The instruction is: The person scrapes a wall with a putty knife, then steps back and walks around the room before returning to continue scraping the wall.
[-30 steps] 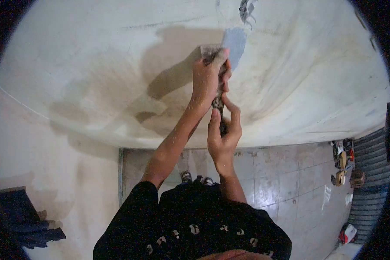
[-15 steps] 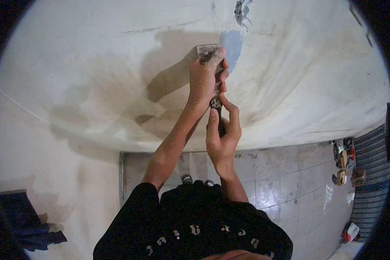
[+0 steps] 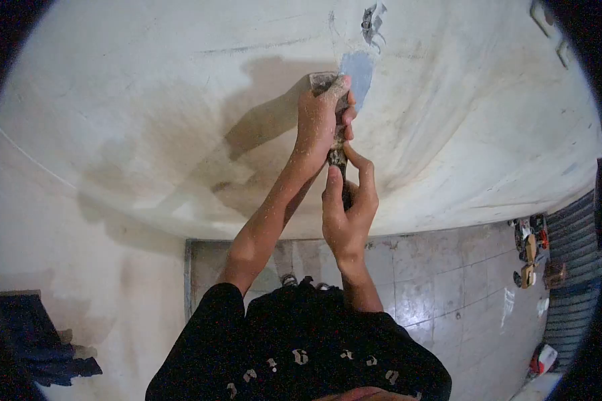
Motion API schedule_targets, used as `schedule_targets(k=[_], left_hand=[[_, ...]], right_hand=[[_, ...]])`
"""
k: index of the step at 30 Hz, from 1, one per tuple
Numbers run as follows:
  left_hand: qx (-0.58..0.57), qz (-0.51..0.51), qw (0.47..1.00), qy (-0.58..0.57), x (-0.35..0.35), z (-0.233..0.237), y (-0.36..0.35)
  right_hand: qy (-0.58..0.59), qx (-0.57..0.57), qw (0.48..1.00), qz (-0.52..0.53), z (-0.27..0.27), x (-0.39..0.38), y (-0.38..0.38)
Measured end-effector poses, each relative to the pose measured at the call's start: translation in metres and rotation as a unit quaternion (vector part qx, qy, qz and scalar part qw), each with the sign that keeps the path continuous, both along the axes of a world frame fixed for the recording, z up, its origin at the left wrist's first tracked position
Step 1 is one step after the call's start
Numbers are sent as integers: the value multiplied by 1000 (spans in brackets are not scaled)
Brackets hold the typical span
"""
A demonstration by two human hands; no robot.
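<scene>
Barely shifted since the earlier frames, the flat-headed tool (image 3: 320, 81) has crept a little higher alongside the grey patch (image 3: 359, 75) on the wall (image 3: 461, 127). Its broad head sits just left of the patch, with the nearer top corner by the patch's left edge; whether the whole face touches the wall cannot be told.

Both hands grip it. The left hand (image 3: 316, 123) is closed close behind the head, thumb laid up along it and fingers wrapped round the right side. The right hand (image 3: 349, 217) pinches the lower shank between thumb and forefinger, the other fingers curled near the handle end. Pale dust speckles the left forearm (image 3: 264, 224).

That spacing of 2 grips looks sound: the upper hand can press evenly while the lower 1 sets the angle. Holding the head flat, with neither corner digging in, would likely avoid gouges, and short, steady strokes should keep pressure uniform. Tipping towards the patch would risk catching its edge.

Farther up the wall is a ragged dark mark (image 3: 368, 23). Below the wall's lower edge lies the tiled floor (image 3: 448, 287), with assorted items (image 3: 530, 250) towards its right edge, beside a ridged shutter (image 3: 572, 267). Dark cloth (image 3: 33, 341) shows at far left.
</scene>
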State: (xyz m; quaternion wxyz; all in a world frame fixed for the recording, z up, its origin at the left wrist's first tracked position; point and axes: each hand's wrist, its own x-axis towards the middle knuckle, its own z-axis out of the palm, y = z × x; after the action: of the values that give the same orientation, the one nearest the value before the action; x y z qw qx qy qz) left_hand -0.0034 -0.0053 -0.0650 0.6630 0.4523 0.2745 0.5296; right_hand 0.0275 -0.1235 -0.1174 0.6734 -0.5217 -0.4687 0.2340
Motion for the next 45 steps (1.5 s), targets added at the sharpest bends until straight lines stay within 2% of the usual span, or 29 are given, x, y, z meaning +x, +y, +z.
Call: schedule_targets(k=[3,5,6,9,13,17,20,24,27,29,31,32,35,40,41,43,45], left_hand=[[-20,10,1000,6,1,-10,-3],[-10,15,1000,20,0,-19,2],[31,11,999,32,-2,-9,5],[32,22,999,2,-1,24,-3],[-1,13,1000,13,-5,1,-8],[9,13,1000,-11,-2,16,-6],[-15,24,1000,3,-1,-2,-6],[25,29,999,7,0,20,-3],[-14,20,1000,6,-2,1,-13],[-12,12,1000,-2,0,6,-4],[4,2,1000,-7,-1,28,-2],[27,13,1000,-4,0,27,-3],[2,26,1000,12,3,-4,0],[72,41,997,-3,4,46,-2],[62,30,998,3,5,37,-2],[44,12,999,15,3,8,-4],[58,36,998,5,6,11,0]], right_hand=[[0,-6,1000,-3,-20,-1,-9],[-10,18,1000,-4,-15,2,1],[-10,26,1000,-4,-7,0,4],[-24,52,998,-20,0,0,9],[-30,32,999,-11,1,0,-1],[-16,34,999,-1,10,-1,-4],[-14,33,999,1,2,2,-2],[-32,59,998,-12,10,2,3],[-29,29,999,-4,-3,2,-9],[-30,32,999,6,3,6,-5],[-19,43,999,10,21,5,-3],[-15,54,998,8,23,4,0],[-42,50,998,2,0,9,-5],[-30,36,999,6,37,9,-4],[-38,44,998,2,40,10,-2],[-42,51,998,-7,14,10,-4],[-53,77,996,-13,11,11,2]])
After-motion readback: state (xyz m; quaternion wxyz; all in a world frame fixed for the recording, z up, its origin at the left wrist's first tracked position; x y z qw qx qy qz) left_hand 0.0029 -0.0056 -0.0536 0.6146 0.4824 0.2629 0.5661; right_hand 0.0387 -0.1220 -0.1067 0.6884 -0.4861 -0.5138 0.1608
